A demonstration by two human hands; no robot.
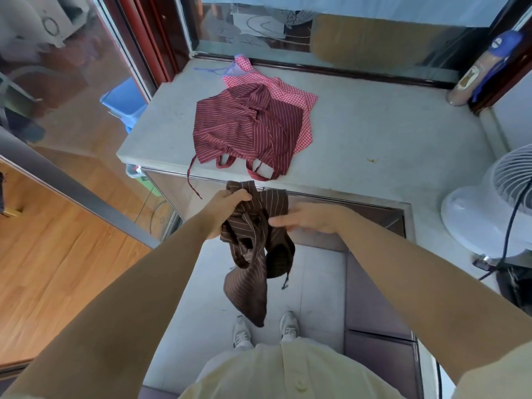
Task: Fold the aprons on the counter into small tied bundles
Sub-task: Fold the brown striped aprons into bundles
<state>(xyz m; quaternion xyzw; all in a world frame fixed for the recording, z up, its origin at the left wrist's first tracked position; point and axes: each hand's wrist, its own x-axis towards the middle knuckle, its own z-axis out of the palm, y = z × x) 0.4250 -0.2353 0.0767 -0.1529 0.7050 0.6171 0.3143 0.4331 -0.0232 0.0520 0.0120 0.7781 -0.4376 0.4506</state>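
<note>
Counter [374, 125] bears red aprons [247, 125]; left hand [227, 210] grips brown apron [253, 277]; right hand [313, 217] grip unclear.
</note>
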